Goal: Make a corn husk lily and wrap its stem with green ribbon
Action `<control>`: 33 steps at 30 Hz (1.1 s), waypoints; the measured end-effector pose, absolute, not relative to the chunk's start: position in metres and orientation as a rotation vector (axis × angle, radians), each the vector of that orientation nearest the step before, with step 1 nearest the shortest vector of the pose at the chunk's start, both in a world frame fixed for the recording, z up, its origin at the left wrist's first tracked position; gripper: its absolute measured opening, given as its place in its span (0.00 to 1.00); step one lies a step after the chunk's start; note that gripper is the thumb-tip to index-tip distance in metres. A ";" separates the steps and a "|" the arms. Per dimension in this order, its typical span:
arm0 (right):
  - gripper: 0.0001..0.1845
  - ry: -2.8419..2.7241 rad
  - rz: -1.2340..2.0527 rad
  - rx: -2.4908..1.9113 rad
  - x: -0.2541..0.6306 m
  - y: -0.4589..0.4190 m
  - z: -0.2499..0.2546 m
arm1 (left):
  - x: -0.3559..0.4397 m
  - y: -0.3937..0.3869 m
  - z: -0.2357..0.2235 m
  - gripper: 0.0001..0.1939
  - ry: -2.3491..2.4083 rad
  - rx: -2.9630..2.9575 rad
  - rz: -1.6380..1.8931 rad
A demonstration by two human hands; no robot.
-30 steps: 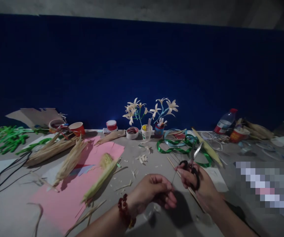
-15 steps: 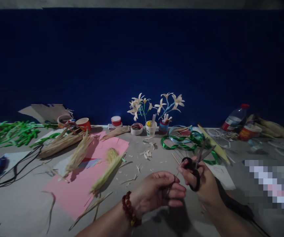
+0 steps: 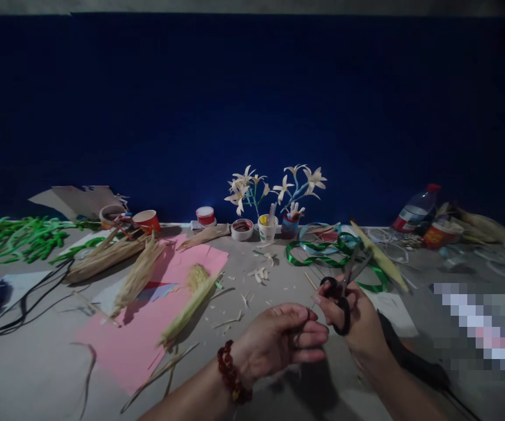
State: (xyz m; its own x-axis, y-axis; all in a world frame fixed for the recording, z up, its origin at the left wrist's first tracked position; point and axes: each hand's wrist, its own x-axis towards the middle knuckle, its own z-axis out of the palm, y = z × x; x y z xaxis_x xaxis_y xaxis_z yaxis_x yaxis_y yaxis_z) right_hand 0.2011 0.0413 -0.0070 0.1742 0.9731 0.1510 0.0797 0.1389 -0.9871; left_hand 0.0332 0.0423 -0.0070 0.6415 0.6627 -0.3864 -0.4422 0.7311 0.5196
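Note:
My right hand (image 3: 357, 318) grips black-handled scissors (image 3: 344, 286), fingers through the loops, blades slightly apart and pointing up and away. My left hand (image 3: 285, 339), with a dark red bead bracelet (image 3: 231, 374) at the wrist, pinches a thin wire or stem (image 3: 313, 304) just left of the scissors. Both hands hover low over the grey table (image 3: 24, 362), close together. What lies inside the left fingers beyond the thin strand is hidden.
A pink sheet (image 3: 147, 327) with corn husks (image 3: 138, 275) lies left. Green leaves (image 3: 19, 240), cups (image 3: 147, 221), husk flowers (image 3: 278, 187), green ribbon (image 3: 322, 251), a water bottle (image 3: 414, 209) and a dark blue wall (image 3: 252, 117) line the back. Black cables (image 3: 19, 310) run far left.
The view shifted left over the second, then held. My right hand with the scissors moved slightly left toward the left hand; the blades narrowed a little. The left hand stayed pinched.

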 end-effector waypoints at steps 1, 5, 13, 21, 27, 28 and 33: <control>0.14 -1.196 0.936 -1.229 0.201 0.041 -0.007 | 0.033 0.042 -0.007 0.06 0.599 0.417 0.653; 0.14 -1.213 0.934 -1.239 0.199 0.041 -0.005 | 0.033 0.041 -0.008 0.05 0.618 0.510 0.676; 0.16 -1.248 0.936 -1.320 0.208 0.042 -0.015 | 0.028 0.048 -0.008 0.10 0.712 0.720 0.795; 0.15 -1.472 1.273 -1.458 0.219 0.013 -0.044 | 0.014 0.057 -0.009 0.13 0.808 0.849 0.878; 0.18 -1.567 1.442 -1.481 0.200 0.014 -0.035 | 0.018 0.057 -0.009 0.14 0.808 0.931 0.847; 0.19 -1.582 1.452 -1.487 0.199 0.016 -0.033 | 0.018 0.057 -0.010 0.15 0.808 0.945 0.840; 0.19 -1.631 1.466 -1.522 0.196 0.021 -0.024 | 0.019 0.056 -0.012 0.15 0.817 0.999 0.821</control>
